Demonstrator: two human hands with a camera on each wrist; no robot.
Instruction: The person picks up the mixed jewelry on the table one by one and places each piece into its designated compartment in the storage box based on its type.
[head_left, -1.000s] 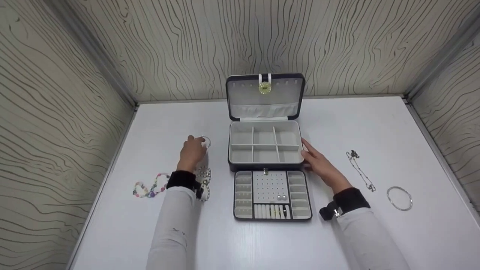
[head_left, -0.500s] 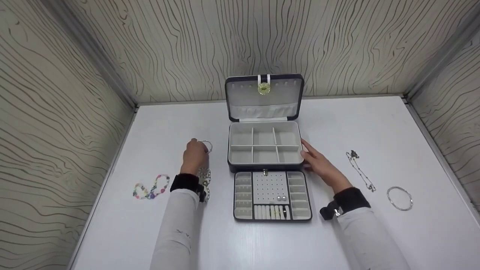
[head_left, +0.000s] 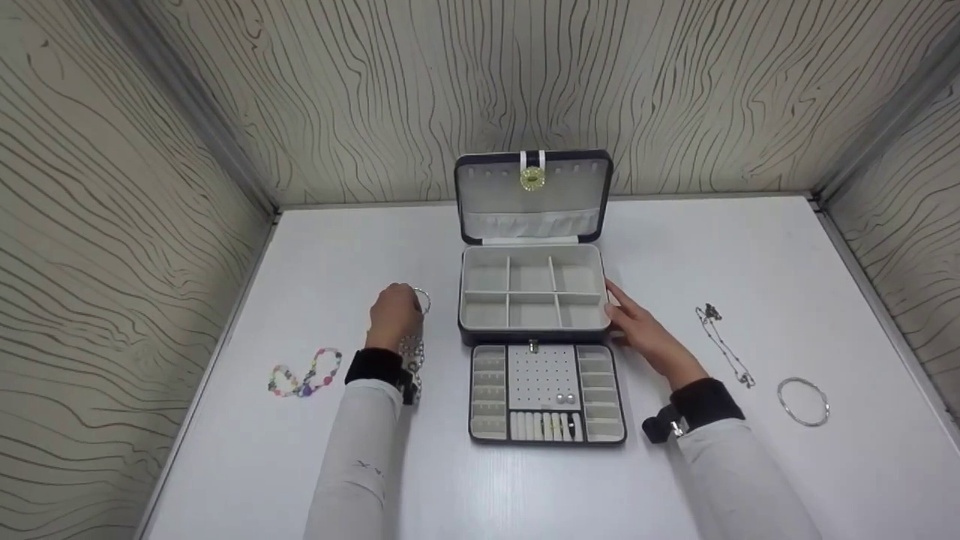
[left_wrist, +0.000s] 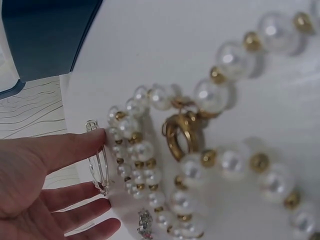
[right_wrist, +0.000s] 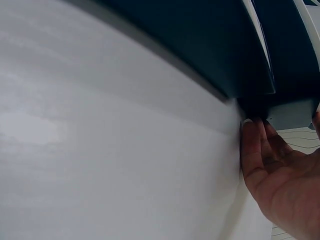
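Note:
My left hand (head_left: 395, 313) pinches a thin silver bangle (left_wrist: 103, 175) between thumb and fingers, left of the jewelry box (head_left: 536, 336). Under and beside its wrist lies a pearl necklace (left_wrist: 233, 59) strung with small gold beads and a gold clasp. The box stands with its lid (head_left: 534, 199) raised, showing several divided compartments. My right hand (head_left: 645, 330) rests against the box's right side; its fingers touch the dark outer wall and the thumb lies by the rim. In the right wrist view, part of those fingers is hidden by the box's shadow.
In front of the box lies its tray (head_left: 546, 439), holding pearl studs (head_left: 565, 399) and rings in the roll slots. A colorful beaded bracelet (head_left: 306, 390) lies at the left. A chain necklace (head_left: 724, 346) and another silver bangle (head_left: 803, 401) lie at the right.
My left hand has moved slightly toward me and to the right, and the bangle in its fingers has come along. The right hand stays against the box.

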